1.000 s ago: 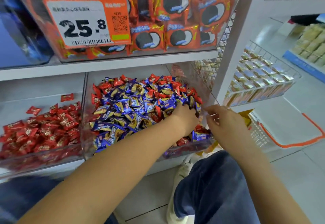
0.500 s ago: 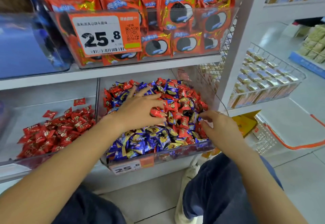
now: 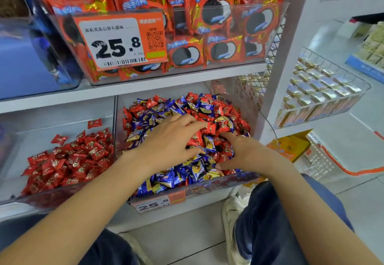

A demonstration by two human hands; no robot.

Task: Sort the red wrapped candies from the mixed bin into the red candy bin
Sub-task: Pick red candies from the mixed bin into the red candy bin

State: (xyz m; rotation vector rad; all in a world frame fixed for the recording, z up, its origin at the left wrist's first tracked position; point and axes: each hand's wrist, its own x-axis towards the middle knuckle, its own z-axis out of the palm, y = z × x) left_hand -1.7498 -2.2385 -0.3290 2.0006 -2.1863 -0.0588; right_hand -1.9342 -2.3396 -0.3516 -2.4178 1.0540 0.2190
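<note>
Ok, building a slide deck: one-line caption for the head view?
Both hands, left hand and right hand, spread over the mixed bin, beside the red bin.

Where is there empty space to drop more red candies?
The clear red candy bin has bare floor at its back and left, behind the red wrapped candies. The clear mixed bin is heaped full, with both hands on the pile.

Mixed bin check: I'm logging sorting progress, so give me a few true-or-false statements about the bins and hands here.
1. Both hands, left hand and right hand, are over the mixed bin. True.
2. The red candy bin sits to the right of the mixed bin. False: it is on its left.
3. The mixed bin holds only blue candies. False: red and blue are mixed.
4. The price tag above reads 25.8. True.
</note>
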